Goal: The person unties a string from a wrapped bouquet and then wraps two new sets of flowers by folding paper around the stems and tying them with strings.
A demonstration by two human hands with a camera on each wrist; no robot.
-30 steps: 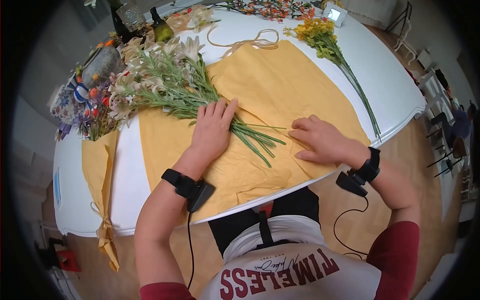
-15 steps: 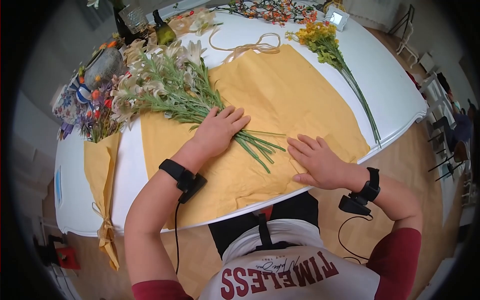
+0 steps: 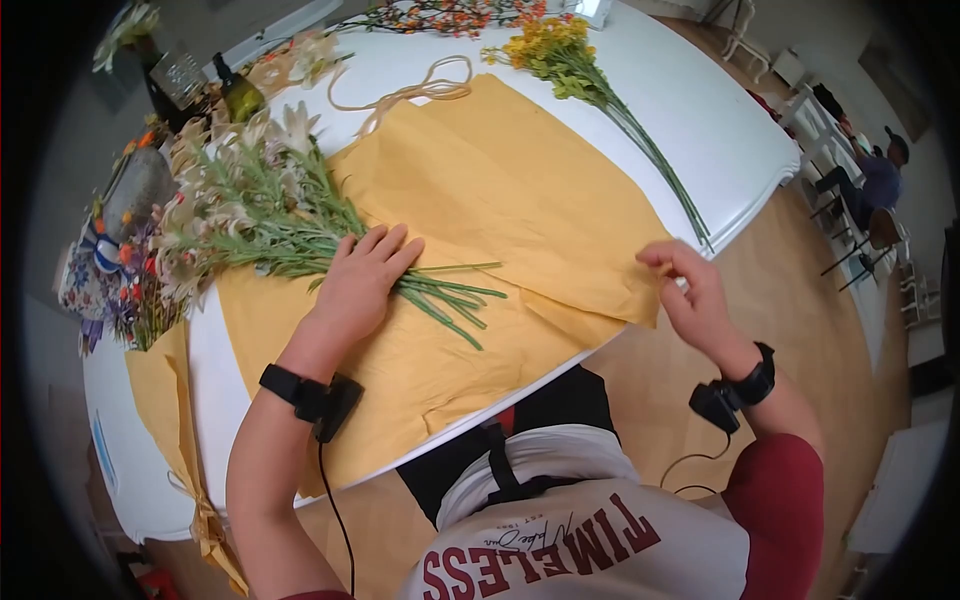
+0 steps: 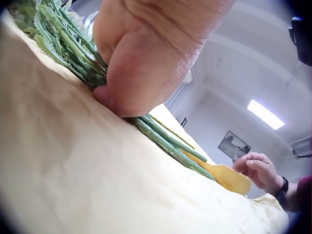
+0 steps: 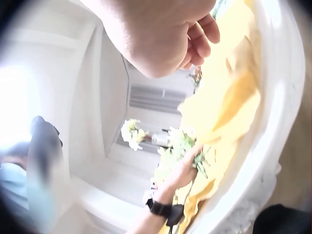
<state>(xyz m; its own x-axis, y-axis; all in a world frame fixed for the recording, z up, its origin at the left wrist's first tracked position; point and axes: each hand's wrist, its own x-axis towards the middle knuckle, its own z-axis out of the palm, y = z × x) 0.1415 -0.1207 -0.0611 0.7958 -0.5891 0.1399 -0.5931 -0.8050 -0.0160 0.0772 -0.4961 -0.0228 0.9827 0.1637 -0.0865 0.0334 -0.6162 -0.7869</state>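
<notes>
My left hand (image 3: 360, 280) rests across the green stems (image 3: 455, 300) of a bouquet of pale lilies (image 3: 250, 170), its fingers straight. In the left wrist view the heel of that hand lies over the stems (image 4: 165, 141), against the paper. The bouquet lies slantwise on yellow wrapping paper (image 3: 520, 190), blooms toward the far left, stem ends toward the middle. Off the paper's right corner, my right hand (image 3: 695, 295) is raised, its fingers loosely curled with nothing between them. In the right wrist view its fingers (image 5: 200, 44) hang beside the paper.
Yellow flowers (image 3: 560, 50) lie on the white table (image 3: 700, 120) at the right. Loose twine (image 3: 440, 88) lies beyond the paper. A wrapped bouquet (image 3: 165, 390), a grey vase (image 3: 140, 190) and a green bottle (image 3: 238, 92) are at left. A person (image 3: 880, 170) sits in the right background.
My right hand pressed on the paper's lower right part, then lifted off it to the right. The left hand stays on the stems. The head view has shifted, so the table appears further left.
</notes>
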